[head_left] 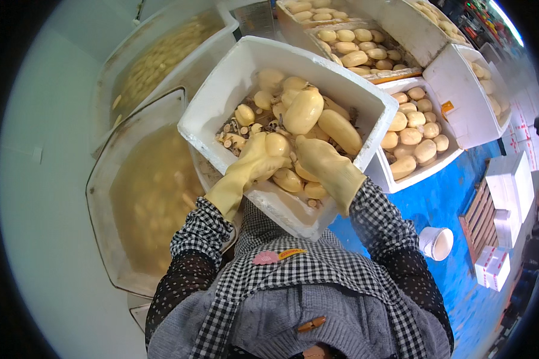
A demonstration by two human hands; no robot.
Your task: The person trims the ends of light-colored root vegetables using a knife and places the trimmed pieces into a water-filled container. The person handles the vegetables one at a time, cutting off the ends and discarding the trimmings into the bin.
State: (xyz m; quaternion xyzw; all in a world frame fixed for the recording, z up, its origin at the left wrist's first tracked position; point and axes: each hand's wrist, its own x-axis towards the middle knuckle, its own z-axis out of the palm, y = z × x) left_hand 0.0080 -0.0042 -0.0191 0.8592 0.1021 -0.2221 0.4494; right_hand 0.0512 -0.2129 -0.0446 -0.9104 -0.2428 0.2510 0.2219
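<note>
Before me a white foam box (368, 92) holds peeled lotus root segments (303, 111) in shallow water. Small cut root ends and dark scraps gather at its left side. My left hand (256, 157), in a pale yellow rubber glove, is closed around a short lotus root segment (277, 144) near the box's front. Close on its right is my right hand (325, 164), gloved alike, reaching down over the roots with its back towards me. Its fingertips are partly hidden, so whether it grips anything is unclear. More segments (288, 179) lie below and between the hands.
Left stand a tub of cloudy water (99, 188) and a farther tub (105, 85) with many submerged roots. More foam boxes (451, 157) of lotus roots line the right and back. A white bucket (435, 243), a wooden pallet (478, 215) and a small carton (492, 268) sit on the blue floor (453, 197).
</note>
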